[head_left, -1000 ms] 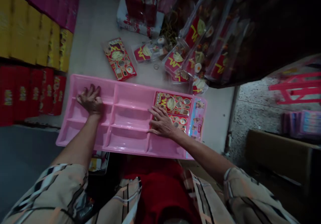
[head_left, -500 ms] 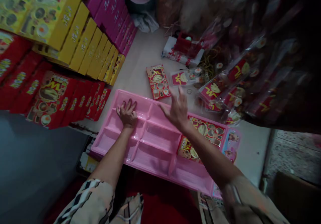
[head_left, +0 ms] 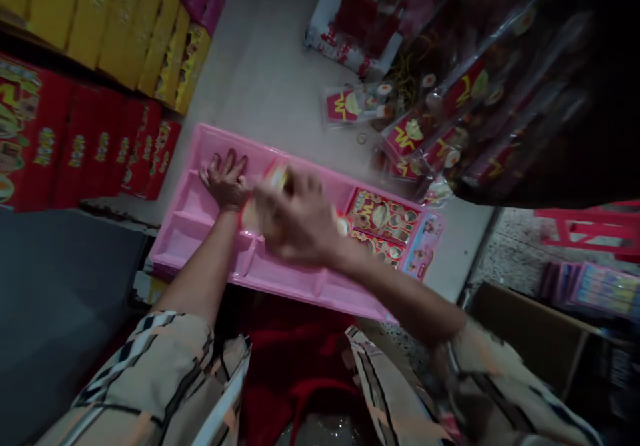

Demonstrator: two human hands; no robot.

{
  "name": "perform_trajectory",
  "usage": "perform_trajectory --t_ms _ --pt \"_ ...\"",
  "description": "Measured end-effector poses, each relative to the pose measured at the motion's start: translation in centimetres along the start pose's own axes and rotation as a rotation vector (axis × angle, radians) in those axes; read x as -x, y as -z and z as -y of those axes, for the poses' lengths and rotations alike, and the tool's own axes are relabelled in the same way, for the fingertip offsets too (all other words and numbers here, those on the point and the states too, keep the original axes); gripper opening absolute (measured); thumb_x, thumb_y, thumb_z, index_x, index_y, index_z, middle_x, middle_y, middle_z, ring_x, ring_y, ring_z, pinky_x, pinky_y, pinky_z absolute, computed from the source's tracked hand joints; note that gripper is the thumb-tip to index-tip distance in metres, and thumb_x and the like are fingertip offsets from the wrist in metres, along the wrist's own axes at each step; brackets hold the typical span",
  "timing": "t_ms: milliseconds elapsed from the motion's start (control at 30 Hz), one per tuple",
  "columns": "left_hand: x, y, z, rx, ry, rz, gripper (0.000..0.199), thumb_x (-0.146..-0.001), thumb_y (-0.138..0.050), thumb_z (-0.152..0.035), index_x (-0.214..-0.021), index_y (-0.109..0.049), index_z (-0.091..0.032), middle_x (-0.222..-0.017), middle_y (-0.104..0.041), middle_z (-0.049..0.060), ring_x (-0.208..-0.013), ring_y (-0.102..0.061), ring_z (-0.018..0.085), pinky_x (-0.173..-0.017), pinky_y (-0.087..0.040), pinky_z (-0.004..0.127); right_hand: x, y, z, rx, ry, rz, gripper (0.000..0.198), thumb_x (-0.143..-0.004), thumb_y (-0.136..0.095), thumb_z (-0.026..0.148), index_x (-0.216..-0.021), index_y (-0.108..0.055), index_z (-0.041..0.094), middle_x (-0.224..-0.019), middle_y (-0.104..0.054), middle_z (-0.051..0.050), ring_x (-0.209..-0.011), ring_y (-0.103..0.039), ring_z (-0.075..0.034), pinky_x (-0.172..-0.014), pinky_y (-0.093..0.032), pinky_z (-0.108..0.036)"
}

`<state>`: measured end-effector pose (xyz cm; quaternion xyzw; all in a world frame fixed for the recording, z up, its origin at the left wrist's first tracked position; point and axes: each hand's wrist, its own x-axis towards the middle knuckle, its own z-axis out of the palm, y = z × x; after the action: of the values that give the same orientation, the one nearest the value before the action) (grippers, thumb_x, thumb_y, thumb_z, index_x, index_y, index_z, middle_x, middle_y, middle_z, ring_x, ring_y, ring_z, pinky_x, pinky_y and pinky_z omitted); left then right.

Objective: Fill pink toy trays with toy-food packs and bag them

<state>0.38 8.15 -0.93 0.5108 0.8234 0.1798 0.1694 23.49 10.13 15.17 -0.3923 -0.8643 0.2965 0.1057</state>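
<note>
With carrying apparently the step in hand, a blurred right hand (head_left: 303, 223), fingers seemingly clamped on a red box (head_left: 249, 219), hovers over a pink tray (head_left: 285, 274), calling for steady lowering clear of the left hand's (head_left: 226, 183) spread fingers.

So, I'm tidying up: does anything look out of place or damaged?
A small ring lies loose on the table beyond the pink tray, apart from the tangled bands, so it looks stray. No damage shows.
</note>
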Motion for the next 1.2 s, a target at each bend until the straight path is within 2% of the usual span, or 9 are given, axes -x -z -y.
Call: perform_trajectory --t_ms 133,300,400,600,833,933,1033,1100,1200 --pt "-0.5 -0.6 0.1 -0.003 -0.048 -0.072 0.049 -0.087 -0.05 -0.011 -0.129 -0.07 -0.022 -0.153 -0.055 -0.001 -0.147 -0.03 0.025 -0.125 0.009 0.057 13.7 -4.5 1.5 -0.086 0.101 0.134 0.084 -0.074 -0.076 0.049 -0.152 -0.046 0.036 -0.153 -0.033 -0.015 -0.132 -0.039 -0.039 -0.104 -0.038 -0.053" --pt "-1.5 -1.6 0.2 -0.062 -0.073 -0.115 0.046 -0.086 -0.052 -0.01 -0.127 -0.071 -0.02 -0.149 -0.058 -0.004 -0.141 -0.033 0.023 -0.125 0.005 0.057 20.4 -8.1 -2.4 -0.024 0.264 0.122 0.068 -0.085 -0.066 0.05 -0.15 -0.046 0.046 -0.148 -0.044 -0.011 -0.129 -0.04 -0.036 -0.105 -0.033 -0.054" --pt "-1.7 -1.6 -0.2 -0.097 -0.066 -0.104 0.043 -0.088 -0.052 -0.011 -0.127 -0.069 -0.018 -0.149 -0.058 -0.003 -0.141 -0.033 0.023 -0.125 0.001 0.057 21.5 -8.5 -2.5 -0.014 0.28 0.043 0.063 -0.091 -0.061 0.051 -0.15 -0.042 0.052 -0.147 -0.046 -0.009 -0.13 -0.04 -0.033 -0.106 -0.033 -0.054" --pt "-1.8 -1.7 -0.1 -0.12 -0.081 -0.117 0.044 -0.087 -0.052 -0.008 -0.127 -0.068 -0.017 -0.149 -0.058 -0.003 -0.14 -0.034 0.022 -0.125 -0.003 0.056 22.1 -10.0 -3.3 -0.064 0.009 0.03 0.067 -0.085 -0.065 0.057 -0.149 -0.049 0.045 -0.154 -0.039 -0.011 -0.136 -0.037 -0.04 -0.112 -0.028 -0.062" --pt "-2.3 -2.4 1.5 -0.109 -0.099 -0.104 0.047 -0.086 -0.052 -0.008 -0.13 -0.068 -0.016 -0.15 -0.057 -0.002 -0.139 -0.032 0.023 -0.123 -0.005 0.053 25.3 -7.5 -7.8 -0.061 0.126 0.205 0.067 -0.084 -0.07 0.055 -0.145 -0.053 0.035 -0.159 -0.038 -0.012 -0.152 -0.025 -0.037 -0.122 -0.017 -0.067" --pt "-2.3 -2.3 1.2 -0.107 -0.067 -0.111 0.049 -0.086 -0.052 -0.01 -0.131 -0.068 -0.018 -0.152 -0.055 -0.001 -0.14 -0.033 0.025 -0.122 -0.004 0.056 24.0 -7.1 -7.5 -0.047 0.072 0.12 0.048 -0.087 -0.068 0.057 -0.124 -0.065 0.027 -0.157 -0.043 -0.012 -0.156 -0.015 -0.038 -0.123 -0.014 -0.069" --pt "-1.5 -1.4 -0.2 -0.166 -0.04 -0.092 0.061 -0.081 -0.048 -0.007 -0.137 -0.065 -0.026 -0.153 -0.054 -0.002 -0.142 -0.037 0.027 -0.122 -0.002 0.06 22.6 -9.1 -6.4 0.01 0.014 0.011 0.024 -0.096 -0.06 0.038 -0.106 -0.068 0.018 -0.152 -0.05 -0.017 -0.156 -0.019 -0.035 -0.127 -0.016 -0.063" --pt "-0.9 -0.7 -1.0 -0.243 -0.035 -0.036 0.066 -0.079 -0.047 -0.008 -0.14 -0.063 -0.03 -0.154 -0.052 -0.002 -0.143 -0.041 0.027 -0.124 -0.004 0.059 22.5 -11.2 -5.9 0.05 -0.038 -0.051 0.025 -0.099 -0.054 0.029 -0.116 -0.067 0.016 -0.155 -0.047 -0.019 -0.156 -0.023 -0.032 -0.127 -0.015 -0.061" --pt "-0.4 -0.1 -1.3 -0.325 -0.027 -0.023 0.064 -0.084 -0.046 -0.013 -0.142 -0.06 -0.035 -0.156 -0.049 -0.003 -0.147 -0.039 0.027 -0.124 -0.015 0.057 23.0 -13.9 -5.9 0.071 -0.14 -0.084 0.049 -0.101 -0.051 0.034 -0.148 -0.049 0.02 -0.162 -0.038 -0.017 -0.156 -0.025 -0.032 -0.126 -0.017 -0.061"
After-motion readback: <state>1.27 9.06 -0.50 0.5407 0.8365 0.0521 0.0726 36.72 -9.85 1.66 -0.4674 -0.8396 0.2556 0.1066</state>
